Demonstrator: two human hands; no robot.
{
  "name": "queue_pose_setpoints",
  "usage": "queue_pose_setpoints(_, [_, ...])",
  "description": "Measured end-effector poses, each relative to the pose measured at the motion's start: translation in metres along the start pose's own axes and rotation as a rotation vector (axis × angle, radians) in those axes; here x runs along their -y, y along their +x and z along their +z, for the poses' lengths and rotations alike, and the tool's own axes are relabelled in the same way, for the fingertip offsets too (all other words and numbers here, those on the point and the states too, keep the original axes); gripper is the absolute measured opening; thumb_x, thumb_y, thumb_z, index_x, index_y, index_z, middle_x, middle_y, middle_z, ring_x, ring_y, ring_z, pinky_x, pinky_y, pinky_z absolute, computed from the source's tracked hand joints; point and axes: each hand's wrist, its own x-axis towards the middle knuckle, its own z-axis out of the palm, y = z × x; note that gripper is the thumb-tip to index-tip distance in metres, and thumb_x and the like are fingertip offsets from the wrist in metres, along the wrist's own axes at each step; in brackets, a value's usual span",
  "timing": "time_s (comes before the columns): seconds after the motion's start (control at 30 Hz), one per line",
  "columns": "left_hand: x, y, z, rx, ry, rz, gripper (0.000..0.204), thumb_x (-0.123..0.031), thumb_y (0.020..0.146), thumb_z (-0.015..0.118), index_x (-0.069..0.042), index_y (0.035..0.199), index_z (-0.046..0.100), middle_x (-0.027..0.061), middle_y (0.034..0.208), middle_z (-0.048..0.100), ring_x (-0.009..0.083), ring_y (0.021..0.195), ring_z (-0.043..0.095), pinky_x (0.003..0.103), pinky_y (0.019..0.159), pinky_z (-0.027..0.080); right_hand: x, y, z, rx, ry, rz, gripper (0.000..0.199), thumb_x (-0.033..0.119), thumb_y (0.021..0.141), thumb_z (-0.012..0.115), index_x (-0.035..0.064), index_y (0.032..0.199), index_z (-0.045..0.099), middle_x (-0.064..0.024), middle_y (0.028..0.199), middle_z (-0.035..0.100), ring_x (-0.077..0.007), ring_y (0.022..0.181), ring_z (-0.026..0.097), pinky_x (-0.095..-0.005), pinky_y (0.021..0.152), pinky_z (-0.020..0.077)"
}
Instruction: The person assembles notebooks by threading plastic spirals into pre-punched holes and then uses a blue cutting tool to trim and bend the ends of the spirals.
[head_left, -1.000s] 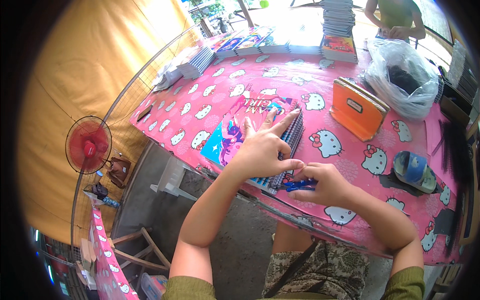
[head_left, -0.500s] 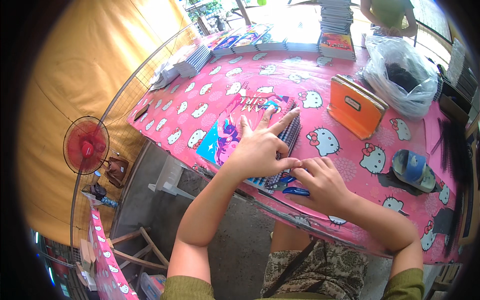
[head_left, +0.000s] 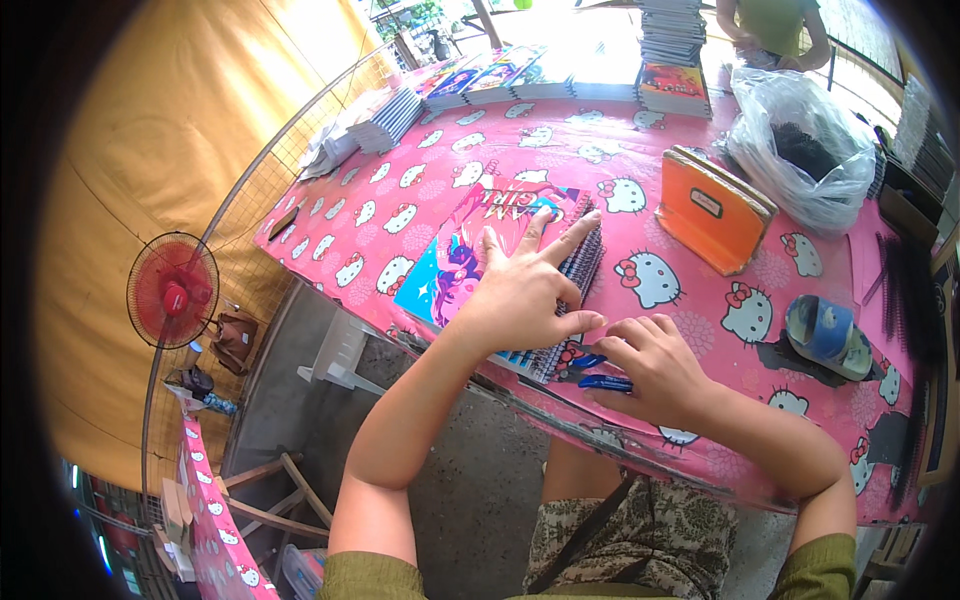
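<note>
A notebook with a pink, blue and purple cover lies tilted near the table's front edge. A dark wire spiral runs along its right side. My left hand rests flat on the cover with fingers spread toward the spiral. Just right of the spiral's near end, my right hand is curled round a pair of pliers with blue handles. The jaws are hidden or too small to make out.
Behind stand a row of notebooks and a tall stack. To the right are an orange box, a plastic bag with dark contents, and a blue tape roll. A co-worker stands at the far right.
My right hand and the pliers have shifted a little to the right, away from the spiral's near end and my left thumb. My left hand stays on the cover.
</note>
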Motion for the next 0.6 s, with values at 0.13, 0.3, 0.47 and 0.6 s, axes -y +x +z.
queue_pose_setpoints(0.13, [0.001, 0.000, 0.001, 0.005, 0.005, -0.007, 0.033, -0.048, 0.076, 0.071, -0.016, 0.079, 0.077, -0.0024, 0.158, 0.021, 0.0458, 0.141, 0.018, 0.083, 0.095, 0.014, -0.006, 0.004, 0.015, -0.087, 0.057, -0.054, 0.041, 0.037, 0.075, 0.075, 0.0067, 0.098, 0.062, -0.0093, 0.096, 0.061, -0.0268, 0.090, 0.059, -0.0400, 0.080, 0.0446])
queue_pose_setpoints(0.3, [0.000, 0.001, 0.000, 0.022, 0.020, -0.003, 0.032, -0.047, 0.075, 0.072, -0.015, 0.078, 0.077, -0.0024, 0.158, 0.021, 0.0472, 0.141, 0.018, 0.083, 0.095, 0.014, -0.008, 0.028, -0.011, 0.385, 0.598, 0.492, 0.038, 0.036, 0.076, 0.076, -0.0009, 0.078, 0.067, -0.0113, 0.063, 0.062, -0.0207, 0.058, 0.065, -0.0390, 0.057, 0.0510])
queue_pose_setpoints(0.47, [0.002, -0.002, 0.000, 0.010, 0.011, -0.015, 0.033, -0.047, 0.075, 0.071, -0.014, 0.076, 0.076, -0.0024, 0.158, 0.020, 0.0467, 0.141, 0.017, 0.083, 0.095, 0.015, 0.006, 0.029, -0.015, 0.517, 0.385, 0.445, 0.045, 0.044, 0.082, 0.071, 0.0009, 0.094, 0.069, -0.0103, 0.076, 0.065, -0.0227, 0.070, 0.066, -0.0362, 0.064, 0.0501])
queue_pose_setpoints(0.6, [0.002, 0.000, 0.001, 0.020, 0.020, -0.010, 0.035, -0.048, 0.076, 0.068, -0.014, 0.074, 0.075, -0.0021, 0.159, 0.018, 0.0452, 0.142, 0.015, 0.084, 0.095, 0.016, 0.000, 0.002, 0.001, 0.055, -0.069, -0.005, 0.046, 0.044, 0.077, 0.070, 0.0041, 0.100, 0.061, -0.0116, 0.098, 0.058, -0.0285, 0.092, 0.057, -0.0414, 0.083, 0.0418])
